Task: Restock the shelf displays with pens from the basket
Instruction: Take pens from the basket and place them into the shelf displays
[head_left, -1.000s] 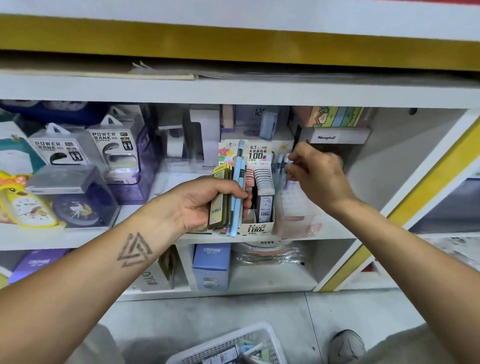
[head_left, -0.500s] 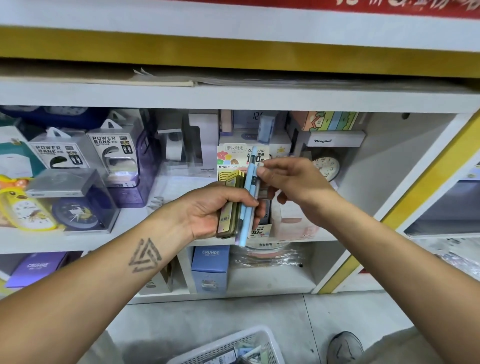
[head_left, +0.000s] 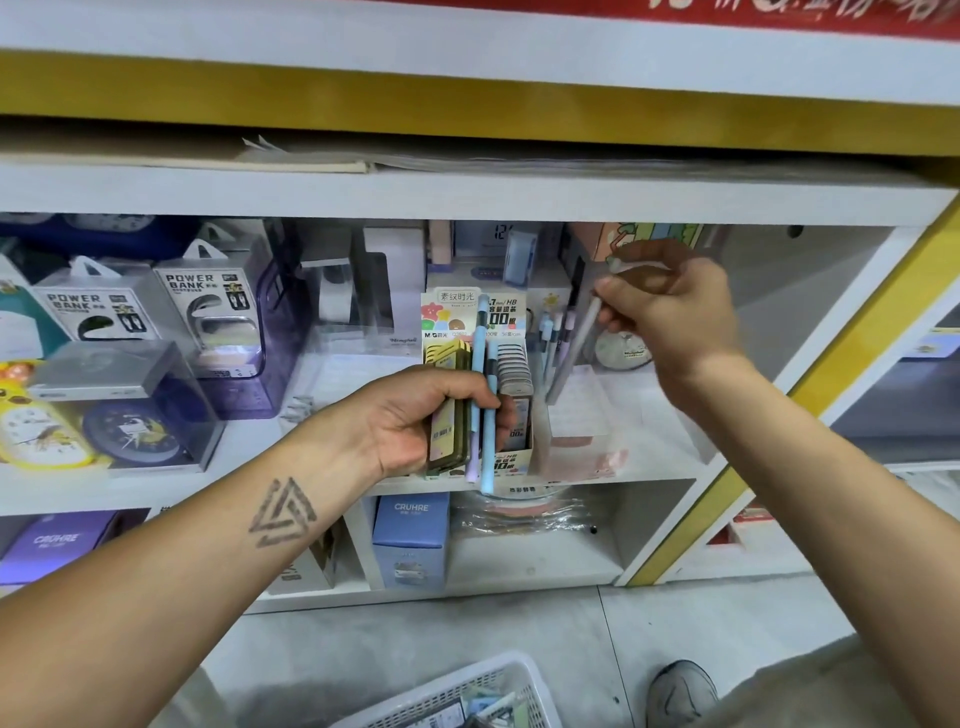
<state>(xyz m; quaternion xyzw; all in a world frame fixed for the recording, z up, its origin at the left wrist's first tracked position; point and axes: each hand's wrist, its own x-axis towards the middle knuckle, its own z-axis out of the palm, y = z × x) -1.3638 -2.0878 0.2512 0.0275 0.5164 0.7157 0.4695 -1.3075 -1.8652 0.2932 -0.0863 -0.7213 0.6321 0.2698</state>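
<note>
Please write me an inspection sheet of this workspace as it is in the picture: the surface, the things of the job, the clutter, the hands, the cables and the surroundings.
Surface: white shelf board, crowded with boxed goods.
Job's things: grey-lilac slim pen, tilted and blurred, above the clear pen holder in which other pens stand; bundle of pale blue pens and olive flat packs; white plastic mesh basket on the floor, with stock inside.
Clutter: clear POWER BANK boxes; yellow alarm clock; blue CRUHRE box on the shelf below.
Hands: right hand pinches the slim pen; left hand grips the bundle.
Cables: nothing seen.
Surroundings: yellow shelf trim; grey floor; grey shoe.
</note>
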